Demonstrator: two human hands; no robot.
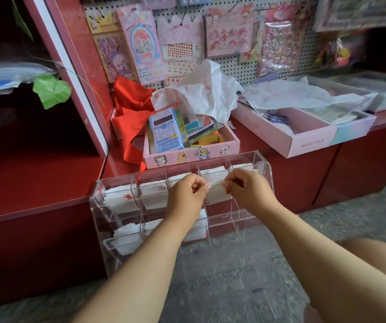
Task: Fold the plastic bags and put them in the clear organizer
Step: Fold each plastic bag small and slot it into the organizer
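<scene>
A clear acrylic organizer with two tiers of compartments stands on the grey floor against a red counter, and everything here is placed against it. Directly above the middle of its upper tier, a small folded white plastic bag with red print is held between the two hands: the left hand pinches the bag's left top corner with curled fingers, and the right hand pinches the right top corner the same way, so the bag hangs between them with its lower edge dipping into an upper compartment (how deep it sits cannot be told through the acrylic). Other folded white bags already fill the upper compartments to the left of the hands and behind them, and more lie in the lower tier at the organizer's left end. Just behind the organizer, on the counter, sits a pink cardboard box with cartoon stickers holding a blue calculator. Behind that box lies a crumpled, unfolded white plastic bag, and another spreads over pink trays behind and to the right of the organizer.
</scene>
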